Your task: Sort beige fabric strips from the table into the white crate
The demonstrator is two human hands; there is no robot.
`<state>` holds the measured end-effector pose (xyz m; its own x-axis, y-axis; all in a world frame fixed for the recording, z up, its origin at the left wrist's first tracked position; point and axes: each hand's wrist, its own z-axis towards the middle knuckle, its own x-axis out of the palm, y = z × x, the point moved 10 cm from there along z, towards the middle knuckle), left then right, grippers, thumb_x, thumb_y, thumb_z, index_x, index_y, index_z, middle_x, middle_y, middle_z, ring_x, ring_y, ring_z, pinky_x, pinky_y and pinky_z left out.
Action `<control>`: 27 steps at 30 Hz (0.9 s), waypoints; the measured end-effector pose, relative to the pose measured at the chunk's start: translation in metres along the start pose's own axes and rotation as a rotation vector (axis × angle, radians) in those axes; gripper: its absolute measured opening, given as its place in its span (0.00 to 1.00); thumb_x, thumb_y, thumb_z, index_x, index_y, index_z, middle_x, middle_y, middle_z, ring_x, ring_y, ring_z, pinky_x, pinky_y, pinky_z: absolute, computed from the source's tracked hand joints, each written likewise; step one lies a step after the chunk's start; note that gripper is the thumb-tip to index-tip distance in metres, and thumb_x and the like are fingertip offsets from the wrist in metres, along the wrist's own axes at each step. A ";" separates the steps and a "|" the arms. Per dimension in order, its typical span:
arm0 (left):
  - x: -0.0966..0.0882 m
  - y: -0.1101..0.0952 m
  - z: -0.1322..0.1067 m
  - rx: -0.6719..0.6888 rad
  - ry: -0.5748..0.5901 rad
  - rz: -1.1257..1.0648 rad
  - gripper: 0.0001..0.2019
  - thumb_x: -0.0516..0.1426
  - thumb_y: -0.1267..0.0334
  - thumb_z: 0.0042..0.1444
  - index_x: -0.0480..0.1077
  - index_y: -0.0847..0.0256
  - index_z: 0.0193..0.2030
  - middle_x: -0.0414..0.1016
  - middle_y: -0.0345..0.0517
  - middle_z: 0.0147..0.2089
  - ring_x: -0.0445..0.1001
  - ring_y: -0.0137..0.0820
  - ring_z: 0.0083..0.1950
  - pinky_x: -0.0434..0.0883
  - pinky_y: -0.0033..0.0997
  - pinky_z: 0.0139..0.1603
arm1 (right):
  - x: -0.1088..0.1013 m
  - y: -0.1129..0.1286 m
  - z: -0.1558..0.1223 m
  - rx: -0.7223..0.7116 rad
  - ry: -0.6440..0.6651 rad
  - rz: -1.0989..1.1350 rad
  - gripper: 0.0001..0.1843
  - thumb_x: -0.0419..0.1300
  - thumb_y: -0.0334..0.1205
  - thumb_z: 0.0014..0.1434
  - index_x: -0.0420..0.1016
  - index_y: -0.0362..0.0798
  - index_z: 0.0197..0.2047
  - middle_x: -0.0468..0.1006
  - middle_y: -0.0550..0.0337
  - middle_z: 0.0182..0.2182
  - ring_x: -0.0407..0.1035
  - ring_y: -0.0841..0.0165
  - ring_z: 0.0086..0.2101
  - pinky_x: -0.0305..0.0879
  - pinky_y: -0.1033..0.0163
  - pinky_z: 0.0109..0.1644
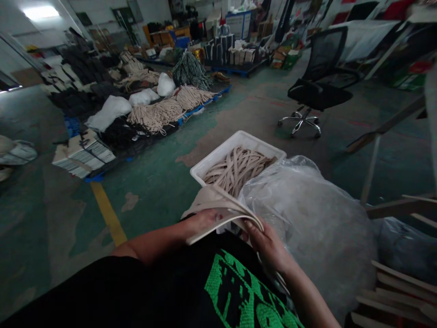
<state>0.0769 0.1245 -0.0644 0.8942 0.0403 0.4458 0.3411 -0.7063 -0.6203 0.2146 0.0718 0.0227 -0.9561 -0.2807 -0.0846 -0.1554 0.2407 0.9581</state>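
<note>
A bulging, wrinkled, clear plastic bag [317, 228] overlaps the right edge of a smooth white tub [262, 142] of tangled, flat beige strips [235, 168]. Off the tub's near corner, a curved beige band [221, 222] looks light and springy, best held at its bend, where the right hand's [266, 237] fingers close on it; the left hand's [207, 217] hold is hidden, cannot tell.

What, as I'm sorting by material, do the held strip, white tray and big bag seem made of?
Strip: perhaps fabric or leather-like sheet, matte beige; it bends in a smooth curve, but blur hides any weave.
Tray: probably moulded plastic, smooth and white, with rounded corners.
Bag: likely thin plastic film, glossy and cloudy-clear; its wrinkles catch the light.
</note>
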 end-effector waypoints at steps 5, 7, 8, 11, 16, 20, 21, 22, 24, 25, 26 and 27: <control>-0.013 0.059 0.010 -0.381 -0.122 -0.093 0.15 0.56 0.60 0.65 0.73 0.67 0.31 0.65 0.39 0.18 0.61 0.22 0.16 0.57 0.19 0.17 | -0.034 -0.053 -0.002 0.256 -0.220 0.579 0.30 0.67 0.66 0.48 0.63 0.48 0.25 0.62 0.70 0.18 0.44 0.81 0.15 0.41 0.69 0.19; -0.004 0.064 0.009 -0.415 -0.089 -0.133 0.15 0.54 0.60 0.67 0.75 0.71 0.36 0.67 0.39 0.18 0.61 0.21 0.16 0.58 0.18 0.17 | -0.039 -0.060 -0.005 0.278 -0.258 0.622 0.31 0.72 0.63 0.43 0.63 0.47 0.25 0.63 0.70 0.18 0.45 0.82 0.15 0.42 0.70 0.19; 0.004 0.063 0.010 -0.415 -0.060 -0.158 0.16 0.54 0.59 0.67 0.75 0.72 0.38 0.67 0.40 0.19 0.62 0.22 0.16 0.59 0.18 0.17 | -0.041 -0.062 -0.007 0.276 -0.274 0.619 0.30 0.73 0.62 0.42 0.64 0.47 0.25 0.64 0.69 0.18 0.46 0.82 0.15 0.43 0.70 0.19; 0.023 0.056 0.014 -0.380 -0.036 -0.278 0.18 0.53 0.58 0.67 0.75 0.73 0.38 0.69 0.42 0.19 0.66 0.24 0.16 0.64 0.20 0.19 | -0.043 -0.067 -0.012 0.259 -0.316 0.547 0.29 0.71 0.63 0.43 0.66 0.47 0.26 0.64 0.68 0.18 0.48 0.81 0.15 0.44 0.70 0.18; 0.046 0.035 0.023 -0.297 -0.016 -0.470 0.17 0.50 0.60 0.69 0.74 0.74 0.46 0.72 0.43 0.22 0.69 0.25 0.18 0.68 0.20 0.21 | -0.048 -0.071 -0.019 0.207 -0.348 0.279 0.30 0.63 0.68 0.51 0.66 0.48 0.23 0.59 0.68 0.15 0.51 0.77 0.16 0.44 0.68 0.19; 0.032 0.005 0.034 -0.188 -0.108 -0.560 0.15 0.49 0.65 0.69 0.74 0.73 0.46 0.76 0.46 0.28 0.69 0.22 0.19 0.68 0.17 0.20 | -0.053 -0.068 -0.027 0.182 -0.346 0.133 0.28 0.60 0.67 0.52 0.69 0.48 0.27 0.64 0.66 0.16 0.54 0.74 0.17 0.50 0.66 0.21; 0.027 -0.005 0.038 -0.160 -0.126 -0.571 0.14 0.49 0.66 0.69 0.74 0.72 0.46 0.77 0.46 0.29 0.68 0.21 0.19 0.67 0.17 0.20 | -0.054 -0.069 -0.029 0.192 -0.344 0.116 0.27 0.61 0.67 0.51 0.70 0.48 0.30 0.67 0.65 0.17 0.56 0.74 0.17 0.52 0.66 0.21; 0.022 -0.014 0.041 -0.130 -0.138 -0.578 0.14 0.49 0.67 0.69 0.74 0.71 0.46 0.77 0.46 0.29 0.68 0.21 0.19 0.67 0.16 0.20 | -0.056 -0.071 -0.032 0.207 -0.346 0.102 0.28 0.61 0.67 0.50 0.71 0.48 0.32 0.69 0.64 0.19 0.57 0.73 0.17 0.53 0.65 0.21; 0.013 -0.032 0.046 -0.070 -0.159 -0.561 0.12 0.50 0.68 0.68 0.74 0.70 0.44 0.76 0.45 0.28 0.67 0.20 0.18 0.66 0.16 0.20 | -0.061 -0.076 -0.038 0.240 -0.360 0.071 0.29 0.61 0.68 0.48 0.72 0.48 0.34 0.70 0.63 0.20 0.58 0.72 0.17 0.55 0.65 0.21; 0.009 -0.040 0.047 -0.037 -0.169 -0.533 0.10 0.52 0.69 0.68 0.74 0.70 0.43 0.75 0.43 0.27 0.66 0.19 0.17 0.65 0.15 0.19 | -0.063 -0.079 -0.040 0.253 -0.364 0.053 0.29 0.61 0.68 0.48 0.72 0.48 0.34 0.70 0.63 0.20 0.58 0.72 0.17 0.55 0.64 0.21; 0.006 -0.047 0.048 -0.003 -0.177 -0.497 0.09 0.54 0.69 0.67 0.74 0.70 0.41 0.74 0.42 0.25 0.65 0.18 0.16 0.65 0.15 0.19 | -0.065 -0.082 -0.041 0.259 -0.365 0.035 0.29 0.60 0.68 0.48 0.72 0.48 0.34 0.71 0.63 0.20 0.58 0.72 0.17 0.55 0.64 0.21; 0.004 -0.054 0.048 0.036 -0.180 -0.459 0.07 0.55 0.69 0.66 0.74 0.69 0.40 0.74 0.42 0.25 0.64 0.18 0.16 0.64 0.16 0.19 | -0.066 -0.084 -0.042 0.260 -0.362 0.019 0.28 0.60 0.68 0.49 0.72 0.48 0.32 0.70 0.63 0.20 0.58 0.71 0.17 0.56 0.64 0.21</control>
<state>0.0762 0.1966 -0.0603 0.6844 0.4653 0.5613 0.7183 -0.5621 -0.4099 0.3015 0.0316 -0.0403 -0.9776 0.0581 -0.2023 -0.1501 0.4810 0.8638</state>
